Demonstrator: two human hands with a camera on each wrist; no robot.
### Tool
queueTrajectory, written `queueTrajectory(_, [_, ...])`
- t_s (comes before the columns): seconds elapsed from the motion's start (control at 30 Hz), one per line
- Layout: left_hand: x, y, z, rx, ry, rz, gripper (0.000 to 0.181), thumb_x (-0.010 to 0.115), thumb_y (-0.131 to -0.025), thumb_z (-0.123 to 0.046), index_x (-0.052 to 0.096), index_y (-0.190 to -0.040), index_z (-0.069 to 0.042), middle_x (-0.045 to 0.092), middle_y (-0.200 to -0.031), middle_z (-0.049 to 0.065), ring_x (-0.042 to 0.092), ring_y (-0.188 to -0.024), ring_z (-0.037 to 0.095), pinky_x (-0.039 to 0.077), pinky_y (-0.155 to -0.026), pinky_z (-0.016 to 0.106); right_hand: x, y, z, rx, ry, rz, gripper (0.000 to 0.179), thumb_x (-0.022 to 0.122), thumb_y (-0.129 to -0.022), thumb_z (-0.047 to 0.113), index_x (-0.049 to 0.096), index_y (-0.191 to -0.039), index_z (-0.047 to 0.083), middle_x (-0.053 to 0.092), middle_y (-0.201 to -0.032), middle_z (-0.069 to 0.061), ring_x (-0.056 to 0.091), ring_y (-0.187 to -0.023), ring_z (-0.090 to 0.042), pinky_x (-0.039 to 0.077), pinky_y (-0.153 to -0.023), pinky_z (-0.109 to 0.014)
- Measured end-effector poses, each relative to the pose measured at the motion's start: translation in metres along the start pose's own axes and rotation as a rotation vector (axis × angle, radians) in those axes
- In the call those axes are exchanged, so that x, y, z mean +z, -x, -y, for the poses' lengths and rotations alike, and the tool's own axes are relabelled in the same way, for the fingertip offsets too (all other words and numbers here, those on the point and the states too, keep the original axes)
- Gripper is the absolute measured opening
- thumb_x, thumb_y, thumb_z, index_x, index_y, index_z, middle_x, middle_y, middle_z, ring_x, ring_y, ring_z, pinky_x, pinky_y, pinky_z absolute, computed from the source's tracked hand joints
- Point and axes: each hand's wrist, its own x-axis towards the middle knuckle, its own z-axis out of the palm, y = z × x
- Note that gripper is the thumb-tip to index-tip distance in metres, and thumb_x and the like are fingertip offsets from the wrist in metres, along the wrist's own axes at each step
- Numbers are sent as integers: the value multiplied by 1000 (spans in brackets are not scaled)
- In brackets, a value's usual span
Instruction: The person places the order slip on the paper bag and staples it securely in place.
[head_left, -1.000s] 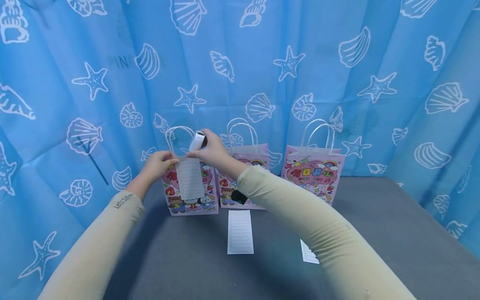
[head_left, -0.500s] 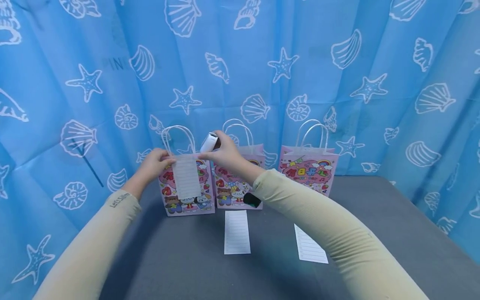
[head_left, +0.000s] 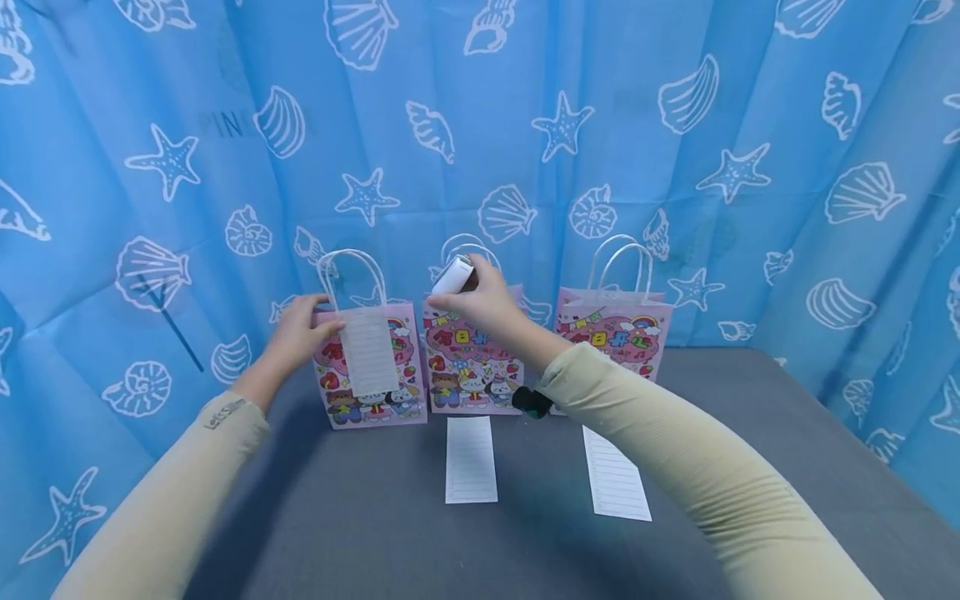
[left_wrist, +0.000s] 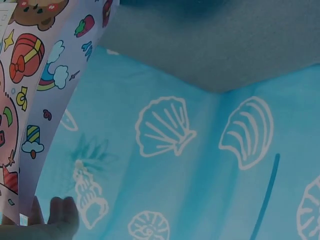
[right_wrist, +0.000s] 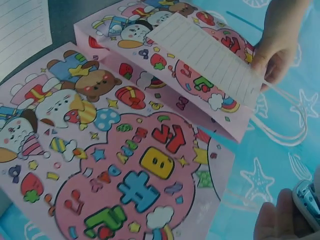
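Observation:
At the left, a pink cartoon gift bag (head_left: 408,350) stands upright with white handles. A lined paper slip (head_left: 369,354) lies flat against its front, reaching the top edge. My left hand (head_left: 296,332) pinches that bag's top left edge, thumb in front beside the slip, fingers behind. My right hand (head_left: 491,304) holds a small white stapler (head_left: 453,276) in front of the middle gift bag (head_left: 476,379), apart from the left bag. In the right wrist view the metal inside of the stapler (right_wrist: 307,200) shows beside the fingertips.
A third matching gift bag (head_left: 600,321) stands at right, partly behind my right sleeve. Two lined slips lie on the grey table (head_left: 540,517): one slip (head_left: 471,460) before the middle bag, another slip (head_left: 617,475) farther right. A blue seashell curtain (head_left: 465,100) hangs behind.
My right hand has moved right with the stapler, away from the left bag's top edge. My left hand stays at the bag's top left edge, and the slip keeps its place on the bag.

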Motion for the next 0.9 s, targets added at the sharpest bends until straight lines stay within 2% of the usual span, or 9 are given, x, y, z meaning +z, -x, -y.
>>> queueTrajectory(0.1, [-1, 6, 1, 1, -5, -43, 57, 59, -98, -18, 35, -142, 9, 33, -143, 34, 27, -135, 49, 21, -109, 61, -9, 5, -2, 1, -1, -20, 58, 75, -86, 14, 43, -132, 1, 57, -115, -17, 58, -103, -29, 52, -87, -45])
queueTrajectory(0.27, [1, 20, 1, 7, -58, -161, 58, 61, -98, -21, 36, -142, 8, 32, -145, 33, 19, -137, 52, 12, -109, 65, -26, 16, -6, 16, 14, -48, 60, 74, -87, 12, 40, -135, 0, 55, -117, -20, 56, -104, -31, 51, -87, -47])
queueTrajectory(0.4, [5, 32, 4, 8, -65, -218, 59, 61, -98, -21, 35, -142, 9, 30, -145, 33, 17, -138, 52, 12, -109, 65, -38, 24, -9, 40, -6, -54, 62, 73, -87, 9, 38, -138, 1, 52, -121, -21, 55, -106, -32, 50, -89, -49])
queueTrajectory(0.57, [8, 41, 4, 22, -35, -240, 60, 60, -98, -18, 33, -142, 11, 29, -144, 35, 18, -136, 52, 13, -111, 61, -52, 31, -12, 48, -41, -69, 62, 72, -87, 5, 37, -138, 1, 49, -125, -22, 53, -111, -33, 50, -91, -47])
queueTrajectory(0.73, [8, 51, 3, 19, 18, -259, 58, 60, -98, -16, 34, -142, 10, 28, -145, 33, 18, -137, 50, 12, -111, 60, -64, 39, -13, 59, -69, -77, 71, 71, -87, 2, 30, -144, 3, 43, -132, -21, 51, -116, -34, 49, -93, -44])
queueTrajectory(0.9, [8, 62, 1, 15, 42, -247, 58, 59, -99, -17, 32, -142, 10, 25, -147, 34, 16, -138, 50, 12, -110, 63, -76, 48, -15, 69, -59, -93, 71, 71, -88, 4, 27, -144, 3, 40, -134, -22, 50, -117, -34, 49, -93, -42])
